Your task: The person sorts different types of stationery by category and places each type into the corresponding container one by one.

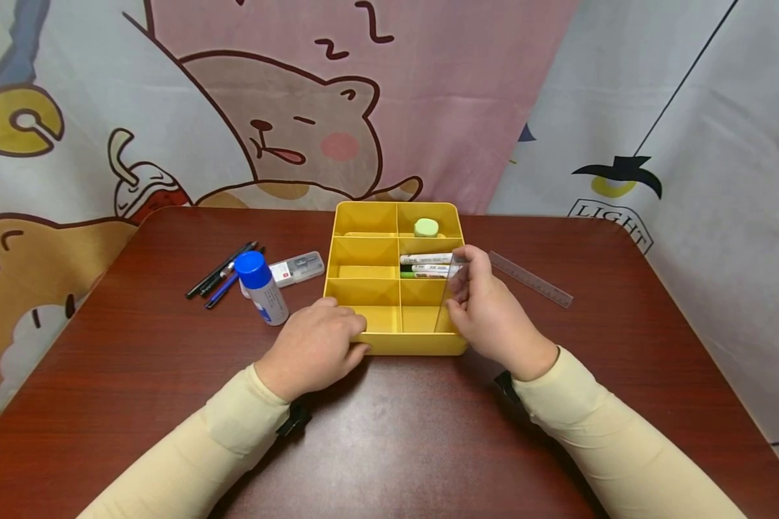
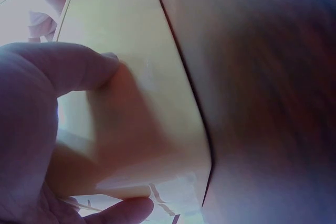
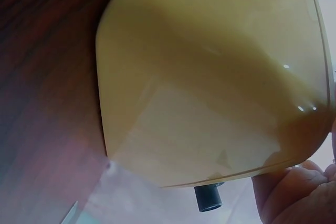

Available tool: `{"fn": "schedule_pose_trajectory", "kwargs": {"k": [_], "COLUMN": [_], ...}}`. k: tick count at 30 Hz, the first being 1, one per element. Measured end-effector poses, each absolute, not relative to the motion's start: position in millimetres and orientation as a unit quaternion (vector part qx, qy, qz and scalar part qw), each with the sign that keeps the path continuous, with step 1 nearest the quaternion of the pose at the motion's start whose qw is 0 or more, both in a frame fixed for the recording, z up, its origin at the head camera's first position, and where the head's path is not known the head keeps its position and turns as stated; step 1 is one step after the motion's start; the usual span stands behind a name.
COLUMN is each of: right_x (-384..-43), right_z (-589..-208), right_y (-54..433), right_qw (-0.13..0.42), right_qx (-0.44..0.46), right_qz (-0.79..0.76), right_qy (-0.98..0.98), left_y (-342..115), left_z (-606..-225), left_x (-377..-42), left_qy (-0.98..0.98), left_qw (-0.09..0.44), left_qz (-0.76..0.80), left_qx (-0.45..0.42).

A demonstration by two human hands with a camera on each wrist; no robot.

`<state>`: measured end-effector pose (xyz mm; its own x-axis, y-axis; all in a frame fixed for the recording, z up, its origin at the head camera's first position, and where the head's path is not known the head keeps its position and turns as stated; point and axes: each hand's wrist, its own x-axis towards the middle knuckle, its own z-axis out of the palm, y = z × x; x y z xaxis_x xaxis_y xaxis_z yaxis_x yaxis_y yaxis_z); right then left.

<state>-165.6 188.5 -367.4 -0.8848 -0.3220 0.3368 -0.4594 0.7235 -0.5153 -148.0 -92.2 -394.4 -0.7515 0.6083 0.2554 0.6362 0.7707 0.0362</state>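
The left hand (image 1: 318,340) grips the near-left corner of a yellow plastic six-compartment box (image 1: 415,344); the right hand (image 1: 498,310) pinches a clear, flat plastic piece (image 1: 447,299) at its near-right compartment (image 1: 417,319). White-barrelled markers (image 1: 426,268) lie just beyond, in the middle-right compartment (image 1: 422,246).

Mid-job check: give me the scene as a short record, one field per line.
Left grip: holds the front-left corner of the yellow tray
Right grip: holds a clear flat piece, over or in the front-right compartment, can't tell which
Middle-right compartment: markers
Back-right compartment: pale green item
Table, left of tray: pens, clear case, blue-capped bottle
Table, right of tray: clear ruler
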Motion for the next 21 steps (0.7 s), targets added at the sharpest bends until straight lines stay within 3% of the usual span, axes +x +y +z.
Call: {"fn": "schedule_pose_trajectory", "kwargs": {"k": [13, 21], "right_x": [-164.0, -165.0], "right_z": [-365.9, -367.6], "right_y": [188.2, 190.5], "right_qw": [0.138, 0.188], "right_qx": [0.191, 0.193], "right_qz": [0.276, 0.234], "right_qy": [-0.932, -0.934], "left_y": [-92.2, -92.3], "left_z": [-394.2, -394.3], "left_x": [-148.0, -148.0], "left_qy": [-0.933, -0.932], "left_qw": [0.114, 0.117], "left_qz": [-0.060, -0.060], "left_qx": [-0.335, -0.338]}}
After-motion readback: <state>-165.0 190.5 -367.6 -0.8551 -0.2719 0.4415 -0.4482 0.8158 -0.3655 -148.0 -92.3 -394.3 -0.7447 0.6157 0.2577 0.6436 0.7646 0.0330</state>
